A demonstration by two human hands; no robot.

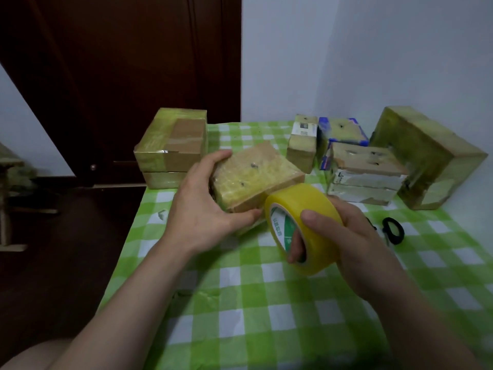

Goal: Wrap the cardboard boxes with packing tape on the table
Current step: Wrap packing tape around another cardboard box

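Note:
A small cardboard box [256,174], largely covered in yellowish tape, is tilted above the table's middle. My left hand [202,206] grips its left end, fingers over the top edge and thumb under the near edge. A roll of yellow packing tape [314,222] with a green and white core label is right beside the box's near right corner. My right hand [354,244] holds the roll, fingers through the core and thumb across its outer face.
The table has a green and white checked cloth [266,316]. Two stacked taped boxes [173,145] stand at the back left, several more boxes [365,169] at the back right, including a large one [426,156]. Black scissors [392,231] lie at the right. A dark door is behind.

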